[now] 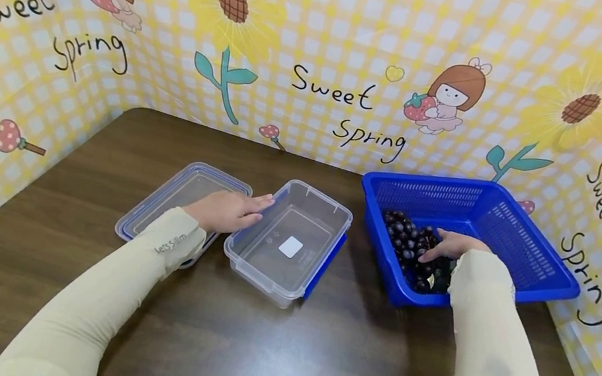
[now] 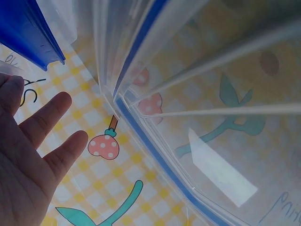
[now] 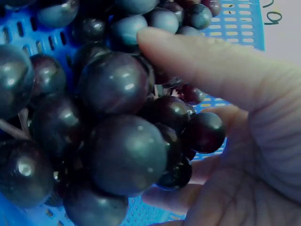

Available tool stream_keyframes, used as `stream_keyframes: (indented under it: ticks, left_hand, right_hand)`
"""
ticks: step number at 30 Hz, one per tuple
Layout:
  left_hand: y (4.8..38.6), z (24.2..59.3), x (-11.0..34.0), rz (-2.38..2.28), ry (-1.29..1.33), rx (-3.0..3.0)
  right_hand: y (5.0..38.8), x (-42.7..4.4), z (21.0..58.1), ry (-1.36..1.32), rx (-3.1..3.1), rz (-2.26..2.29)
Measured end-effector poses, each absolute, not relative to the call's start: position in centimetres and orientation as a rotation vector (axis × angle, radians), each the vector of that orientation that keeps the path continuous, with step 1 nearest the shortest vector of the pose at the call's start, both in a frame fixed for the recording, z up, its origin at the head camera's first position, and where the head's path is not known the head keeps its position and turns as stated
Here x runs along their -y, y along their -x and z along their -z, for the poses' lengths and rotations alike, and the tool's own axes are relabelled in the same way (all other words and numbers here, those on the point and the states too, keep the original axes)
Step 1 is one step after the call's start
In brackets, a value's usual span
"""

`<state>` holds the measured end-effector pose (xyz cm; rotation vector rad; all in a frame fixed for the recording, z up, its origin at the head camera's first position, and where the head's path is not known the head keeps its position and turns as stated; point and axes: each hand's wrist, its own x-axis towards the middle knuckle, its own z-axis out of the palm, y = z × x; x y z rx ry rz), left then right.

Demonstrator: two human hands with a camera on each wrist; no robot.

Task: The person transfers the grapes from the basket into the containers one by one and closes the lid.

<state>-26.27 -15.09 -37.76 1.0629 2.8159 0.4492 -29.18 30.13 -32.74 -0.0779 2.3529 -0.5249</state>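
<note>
Up close, the desk (image 1: 269, 370) is carrying a clear container (image 1: 283, 222), open side up; the left hand (image 1: 227, 209) is lying at its rim, fingers straight and spread, probably steadying it. A lid (image 1: 176, 193) is lying just left, likely kept clear of the opening. Further over, the right hand (image 1: 456, 245) is cupping dark grapes (image 1: 401, 236), thumb and fingers curled around the bunch's edge. The blue basket (image 1: 517, 233) is presumably keeping them gathered inside: round, near-black, glossy, blue-grey in places. Behind, checked cloth (image 1: 335, 26) is hanging.

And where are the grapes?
In the head view, the dark grapes are in the left part of the blue basket, right of the clear box, by the person's right hand.
</note>
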Motion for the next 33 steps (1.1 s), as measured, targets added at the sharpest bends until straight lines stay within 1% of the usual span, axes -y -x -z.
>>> stream_keyframes:
  ticks: [8,14,21,33]
  left_hand:
    - [26.0,37.9,15.2,-0.466,-1.045,-2.813]
    - [25.8,38.3,15.8,-0.482,-1.024,-2.823]
    - [25.8,38.2,15.9,-0.477,-1.032,-2.83]
    - [25.8,37.4,15.3,-0.445,-1.058,-2.821]
  right_hand:
    - [29.2,-29.3,32.9,0.056,-2.333,0.541]
    - [29.8,-28.7,33.5,0.043,-2.277,0.543]
    - [30.3,-29.0,34.3,0.032,-2.282,0.529]
    - [30.4,-29.5,34.8,0.022,-2.294,0.547]
